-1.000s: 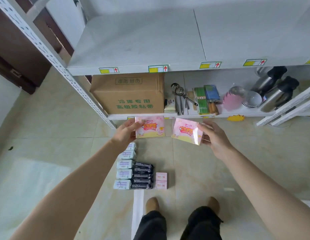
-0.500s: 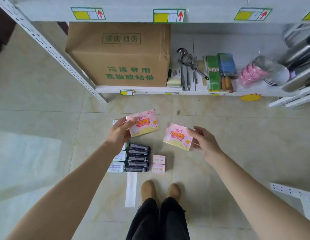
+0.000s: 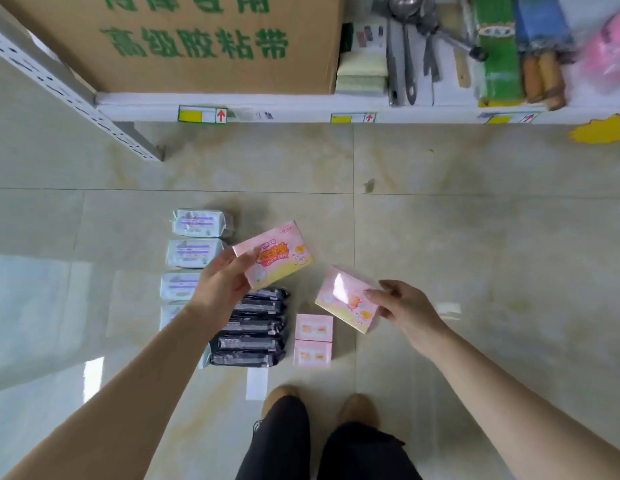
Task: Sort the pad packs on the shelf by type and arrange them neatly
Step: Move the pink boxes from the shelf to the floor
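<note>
Pad packs (image 3: 254,327) lie sorted in columns on the tiled floor (image 3: 474,237), in front of the shelf (image 3: 301,110) whose bottom level holds a cardboard box (image 3: 197,43). The sorted group sits below and between the two hands. A column of pale packs (image 3: 194,252) is at the left, a stack of black packs (image 3: 249,341) is beside it, and two small pink packs (image 3: 313,341) sit just right of the black ones. All have their long sides running left to right. The bare floor to the right of the small pink pair, and beyond it toward the shelf, looks like the likely place for a new column. The right pink pack (image 3: 346,299) hangs just above and to the right of that pair, so the right hand (image 3: 402,306) is judged the nearer one. This pack's long axis slants from upper left to lower right, so it would need a small turn to match the rows. The left pink pack (image 3: 275,258) is tilted the other way over the black stack. The left hand (image 3: 222,285) grips it by its left end, with the thumb across the printed face. The right hand pinches its pack at the right end. The hands are well apart, and each is closed on its own pack.
</note>
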A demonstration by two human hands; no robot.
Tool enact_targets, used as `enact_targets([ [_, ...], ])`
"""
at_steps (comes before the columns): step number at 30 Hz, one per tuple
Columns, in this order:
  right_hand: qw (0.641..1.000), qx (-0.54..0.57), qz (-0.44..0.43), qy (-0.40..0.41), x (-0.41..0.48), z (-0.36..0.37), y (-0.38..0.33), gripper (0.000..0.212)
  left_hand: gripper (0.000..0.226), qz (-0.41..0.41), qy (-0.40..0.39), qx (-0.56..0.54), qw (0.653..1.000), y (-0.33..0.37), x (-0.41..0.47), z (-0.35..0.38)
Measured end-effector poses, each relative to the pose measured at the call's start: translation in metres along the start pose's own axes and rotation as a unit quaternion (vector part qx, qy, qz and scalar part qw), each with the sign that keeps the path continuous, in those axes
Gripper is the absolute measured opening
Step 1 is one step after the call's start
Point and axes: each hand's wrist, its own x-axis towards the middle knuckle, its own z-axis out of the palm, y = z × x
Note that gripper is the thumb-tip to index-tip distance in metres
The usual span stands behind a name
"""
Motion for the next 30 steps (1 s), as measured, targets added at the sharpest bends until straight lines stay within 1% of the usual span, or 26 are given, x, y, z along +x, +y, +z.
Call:
enact_targets([
  [1, 1.0, -0.002, -0.008, 0.001, 0.019, 0.001, 0.011, 0.022, 0.029, -0.001, -0.004, -0.002, 1.0, -0.013, 0.015, -0.001],
  [2, 1.0, -0.01, -0.017, 0.004, 0.036, 0.003, 0.021, 0.023, 0.028, -0.002, -0.008, -0.003, 1.0, -0.026, 0.029, -0.001],
  [4, 0.999, -0.031, -0.032, -0.005, 0.069, 0.009, 0.04, 0.032, 0.027, -0.005, -0.014, 0.002, 1.0, -0.052, 0.058, -0.003],
  [5, 0.998, -0.04, -0.036, -0.018, 0.082, 0.011, 0.047, 0.036, 0.033, -0.003, -0.016, 0.008, 1.0, -0.061, 0.07, -0.004],
  [8, 0.995, -0.072, -0.048, -0.056, 0.123, 0.017, 0.07, 0.042, 0.065, 0.02, -0.008, 0.043, 0.999, -0.084, 0.103, -0.004],
  [9, 0.992, -0.093, -0.056, -0.067, 0.135, 0.018, 0.078, 0.044, 0.071, 0.021, -0.006, 0.056, 0.998, -0.09, 0.114, -0.005],
  [10, 0.989, -0.112, -0.063, -0.078, 0.145, 0.02, 0.084, 0.046, 0.071, 0.021, -0.004, 0.066, 0.998, -0.095, 0.124, -0.004],
  [12, 0.982, -0.137, -0.081, -0.105, 0.165, 0.023, 0.097, 0.052, 0.063, 0.026, 0.0, 0.083, 0.996, -0.106, 0.142, -0.004],
  [15, 0.963, -0.198, -0.114, -0.145, 0.189, 0.028, 0.107, 0.062, 0.063, 0.059, -0.011, 0.142, 0.988, -0.119, 0.166, 0.001],
  [18, 0.938, -0.272, -0.151, -0.152, 0.208, 0.035, 0.12, 0.071, 0.049, 0.102, -0.051, 0.235, 0.965, -0.134, 0.191, 0.007],
  [21, 0.923, -0.31, -0.173, -0.149, 0.218, 0.042, 0.135, 0.073, 0.053, 0.118, -0.073, 0.321, 0.937, -0.147, 0.209, 0.014],
  [23, 0.917, -0.327, -0.182, -0.141, 0.223, 0.042, 0.143, 0.073, 0.056, 0.124, -0.079, 0.344, 0.927, -0.154, 0.215, 0.018],
  [25, 0.915, -0.329, -0.189, -0.135, 0.225, 0.042, 0.147, 0.077, 0.057, 0.135, -0.083, 0.383, 0.91, -0.158, 0.217, 0.021],
  [28, 0.908, -0.345, -0.173, -0.165, 0.223, 0.038, 0.15, 0.087, 0.059, 0.153, -0.102, 0.451, 0.873, -0.161, 0.22, 0.021],
  [29, 0.903, -0.36, -0.167, -0.163, 0.223, 0.035, 0.149, 0.083, 0.059, 0.158, -0.108, 0.473, 0.86, -0.161, 0.221, 0.02],
  [30, 0.907, -0.362, -0.163, -0.141, 0.225, 0.03, 0.147, 0.072, 0.06, 0.159, -0.109, 0.492, 0.849, -0.162, 0.222, 0.018],
])
